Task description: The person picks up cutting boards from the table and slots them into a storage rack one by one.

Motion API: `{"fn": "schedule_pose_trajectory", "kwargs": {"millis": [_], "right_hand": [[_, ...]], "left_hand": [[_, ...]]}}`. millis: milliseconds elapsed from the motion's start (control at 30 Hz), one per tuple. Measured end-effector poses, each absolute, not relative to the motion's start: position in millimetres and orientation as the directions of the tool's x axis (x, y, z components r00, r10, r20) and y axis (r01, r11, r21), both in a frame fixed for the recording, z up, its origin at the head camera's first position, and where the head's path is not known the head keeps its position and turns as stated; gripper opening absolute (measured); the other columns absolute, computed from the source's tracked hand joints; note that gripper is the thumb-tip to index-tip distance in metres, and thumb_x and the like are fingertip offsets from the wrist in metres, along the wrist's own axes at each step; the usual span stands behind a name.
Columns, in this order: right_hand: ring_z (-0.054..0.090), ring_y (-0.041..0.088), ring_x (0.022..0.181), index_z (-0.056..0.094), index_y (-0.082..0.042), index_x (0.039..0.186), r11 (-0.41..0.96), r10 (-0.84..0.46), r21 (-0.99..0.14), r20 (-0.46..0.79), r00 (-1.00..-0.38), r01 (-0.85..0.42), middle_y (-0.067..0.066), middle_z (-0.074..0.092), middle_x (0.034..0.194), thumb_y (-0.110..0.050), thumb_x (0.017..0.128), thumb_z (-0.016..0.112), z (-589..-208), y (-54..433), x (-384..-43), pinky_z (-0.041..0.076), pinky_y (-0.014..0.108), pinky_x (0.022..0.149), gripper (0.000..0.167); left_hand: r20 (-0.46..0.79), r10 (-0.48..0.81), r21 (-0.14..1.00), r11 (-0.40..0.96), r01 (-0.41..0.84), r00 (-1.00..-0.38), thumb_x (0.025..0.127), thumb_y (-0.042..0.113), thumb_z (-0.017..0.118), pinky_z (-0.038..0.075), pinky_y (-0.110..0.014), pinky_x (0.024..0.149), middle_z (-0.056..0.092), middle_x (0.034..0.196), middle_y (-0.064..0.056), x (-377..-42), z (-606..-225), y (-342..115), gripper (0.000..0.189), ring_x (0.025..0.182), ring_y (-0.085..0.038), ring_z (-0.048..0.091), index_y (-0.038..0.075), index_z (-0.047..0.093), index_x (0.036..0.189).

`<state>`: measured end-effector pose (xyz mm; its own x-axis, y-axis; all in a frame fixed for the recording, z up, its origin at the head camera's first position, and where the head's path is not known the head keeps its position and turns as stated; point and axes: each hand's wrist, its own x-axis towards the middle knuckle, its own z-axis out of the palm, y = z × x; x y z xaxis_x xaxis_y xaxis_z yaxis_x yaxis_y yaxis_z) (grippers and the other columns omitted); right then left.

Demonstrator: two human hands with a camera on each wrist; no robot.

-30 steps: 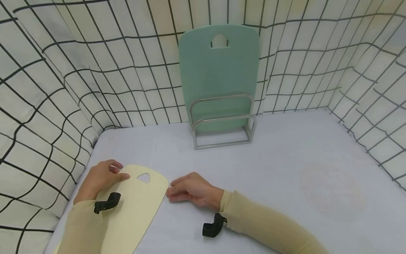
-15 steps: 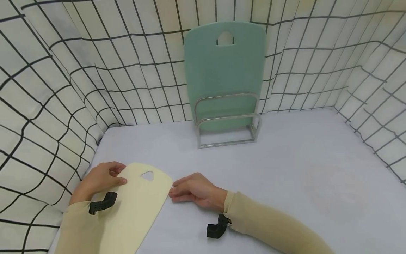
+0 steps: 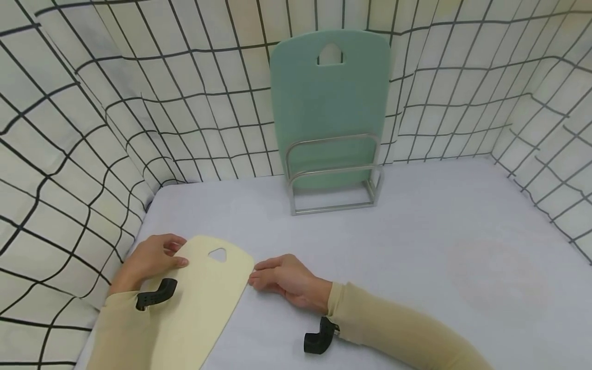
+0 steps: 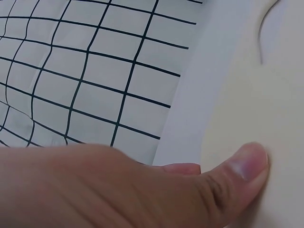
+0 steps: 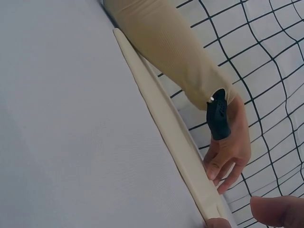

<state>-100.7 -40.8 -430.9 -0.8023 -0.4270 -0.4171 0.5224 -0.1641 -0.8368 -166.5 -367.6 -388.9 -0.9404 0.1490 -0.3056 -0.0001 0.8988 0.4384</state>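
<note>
A cream cutting board [image 3: 203, 298] with a small handle hole lies on the white cloth at the front left. My left hand [image 3: 152, 259] grips its left edge, thumb across the top face; the other fingers are mostly hidden beyond the edge. In the left wrist view, the thumb [image 4: 247, 166] presses on the board. My right hand [image 3: 289, 282] is at the board's upper right corner, fingertips touching the edge. In the right wrist view, one fingertip [image 5: 218, 223] meets the board's edge, while another digit [image 5: 278, 211] stands apart above it.
Behind, a green cutting board [image 3: 330, 103] stands upright in a metal wire rack [image 3: 333, 208]. White cloth [image 3: 416, 231] covers the table. Grid-patterned fabric [image 3: 208, 118] walls the back and both sides. A black camera mount [image 3: 157, 294] sits on each sleeved wrist.
Everything has shifted slightly right in the head view as the head turned. The right hand's fingers have spread a little at the board's corner. Otherwise the hands and board keep their places.
</note>
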Motion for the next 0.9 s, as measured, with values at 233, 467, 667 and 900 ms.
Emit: {"fn": "schedule_pose_trajectory", "kwargs": {"millis": [233, 467, 667, 900], "right_hand": [[0.074, 0.023, 0.114, 0.059, 0.011, 0.136, -0.173, -0.418, -0.842, -0.407, -0.813, 0.510, 0.021, 0.074, 0.125, 0.009, 0.084, 0.070, -430.6, -40.5, -98.5, 0.060, 0.031, 0.099, 0.053], [0.072, 0.026, 0.121, 0.057, 0.011, 0.139, -0.186, -0.416, -0.845, -0.395, -0.819, 0.502, 0.021, 0.072, 0.129, 0.009, 0.085, 0.069, -430.3, -41.6, -98.3, 0.059, 0.033, 0.102, 0.056], [0.071, 0.026, 0.122, 0.057, 0.011, 0.139, -0.200, -0.423, -0.850, -0.373, -0.826, 0.487, 0.022, 0.070, 0.131, 0.009, 0.084, 0.070, -430.9, -41.3, -98.9, 0.058, 0.032, 0.102, 0.056], [0.071, 0.029, 0.123, 0.055, 0.011, 0.142, -0.202, -0.435, -0.864, -0.344, -0.832, 0.462, 0.023, 0.069, 0.134, 0.011, 0.085, 0.069, -428.4, -41.7, -99.4, 0.057, 0.031, 0.103, 0.059]], "left_hand": [[-0.307, 0.135, 0.435, 0.900, -0.013, -0.942, 0.088, 0.029, 0.082, 0.053, -0.056, 0.091, 0.063, 0.133, -0.032, -165.9, -388.0, -366.3, 0.063, 0.118, -0.047, 0.063, -0.005, 0.059, 0.136], [-0.303, 0.122, 0.439, 0.898, -0.025, -0.945, 0.089, 0.028, 0.081, 0.053, -0.056, 0.091, 0.062, 0.134, -0.033, -166.1, -387.7, -366.4, 0.064, 0.119, -0.048, 0.062, -0.006, 0.058, 0.138], [-0.301, 0.109, 0.454, 0.890, -0.042, -0.947, 0.090, 0.027, 0.080, 0.054, -0.053, 0.091, 0.062, 0.133, -0.032, -165.7, -388.0, -367.2, 0.063, 0.118, -0.047, 0.063, -0.007, 0.059, 0.138], [-0.299, 0.133, 0.483, 0.875, -0.030, -0.945, 0.092, 0.025, 0.078, 0.056, -0.046, 0.089, 0.063, 0.130, -0.033, -166.6, -388.3, -368.3, 0.063, 0.117, -0.047, 0.063, -0.010, 0.057, 0.139]]}}
